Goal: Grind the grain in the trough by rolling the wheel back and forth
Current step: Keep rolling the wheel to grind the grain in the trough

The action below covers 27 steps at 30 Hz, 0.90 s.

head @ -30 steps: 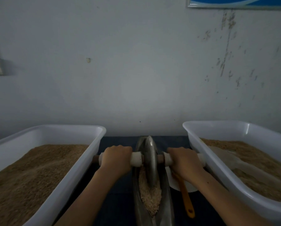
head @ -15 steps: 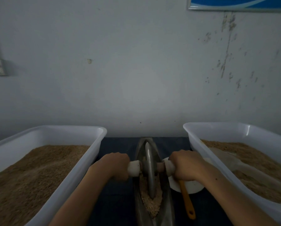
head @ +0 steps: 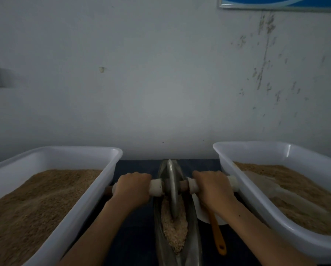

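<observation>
The left hand (head: 132, 186) is curled over the white grip on the left end of the axle (head: 183, 185), knuckles up; the right hand (head: 211, 186) is wrapped the same way round the white grip on the right end; the two hands sit apart, one on each side of the wheel (head: 172, 191). The wheel stands upright on its edge in the far half of the metal trough (head: 194, 240), its lower rim sunk in the grain (head: 174, 229); the grain lies heaped along the trough from under the wheel toward the near end. Just right of the trough a white plate (head: 201, 212) lies under the right wrist, with an orange handle (head: 217, 237) reaching toward the viewer; left of the trough stands a white tub (head: 95, 192) filled with brown meal; right of the trough a second white tub (head: 253, 198) holds more of it, with a pale scoop (head: 264, 181) resting on the surface; behind the trough rises a stained pale wall (head: 160, 83).
</observation>
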Each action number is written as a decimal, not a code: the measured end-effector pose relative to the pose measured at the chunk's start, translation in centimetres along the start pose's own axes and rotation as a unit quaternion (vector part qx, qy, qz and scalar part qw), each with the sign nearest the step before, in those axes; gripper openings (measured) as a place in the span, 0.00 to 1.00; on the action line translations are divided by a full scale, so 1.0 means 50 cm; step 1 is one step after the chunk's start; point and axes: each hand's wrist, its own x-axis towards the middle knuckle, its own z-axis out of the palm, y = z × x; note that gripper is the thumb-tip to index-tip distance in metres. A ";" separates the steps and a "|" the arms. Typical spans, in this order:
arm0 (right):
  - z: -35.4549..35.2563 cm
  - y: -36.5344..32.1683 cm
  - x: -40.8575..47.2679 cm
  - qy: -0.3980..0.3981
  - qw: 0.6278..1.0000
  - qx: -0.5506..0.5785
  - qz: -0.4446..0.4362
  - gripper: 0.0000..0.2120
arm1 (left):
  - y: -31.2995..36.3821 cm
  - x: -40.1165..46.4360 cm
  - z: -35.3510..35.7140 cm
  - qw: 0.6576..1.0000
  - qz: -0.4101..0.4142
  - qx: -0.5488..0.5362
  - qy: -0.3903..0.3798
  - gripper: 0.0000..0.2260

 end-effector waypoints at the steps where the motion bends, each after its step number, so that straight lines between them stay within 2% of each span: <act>1: -0.003 0.002 0.003 -0.014 1.000 0.002 -0.001 0.05 | -0.001 0.000 0.000 1.000 0.003 -0.001 -0.006 0.10; 9: -0.043 0.017 0.016 -0.198 0.980 0.009 -0.021 0.05 | -0.007 -0.001 -0.019 0.994 0.045 -0.019 -0.102 0.14; 12: -0.048 0.020 0.020 -0.248 0.968 0.018 -0.020 0.07 | -0.006 -0.002 -0.024 0.992 0.052 -0.016 -0.113 0.14; 15: -0.036 0.022 0.017 -0.222 0.975 0.023 -0.011 0.06 | -0.002 -0.003 -0.022 0.995 0.049 -0.003 -0.089 0.14; 19: -0.013 0.016 0.011 -0.104 0.994 0.033 0.001 0.00 | 0.005 -0.005 -0.017 0.999 0.032 0.006 -0.024 0.12; 23: 0.004 0.008 0.003 -0.006 1.000 0.022 0.002 0.04 | 0.011 -0.010 -0.011 1.000 0.003 0.001 0.026 0.10; 27: 0.000 0.004 -0.001 -0.003 1.000 0.022 0.004 0.05 | 0.011 -0.012 -0.013 1.000 0.009 0.000 0.029 0.10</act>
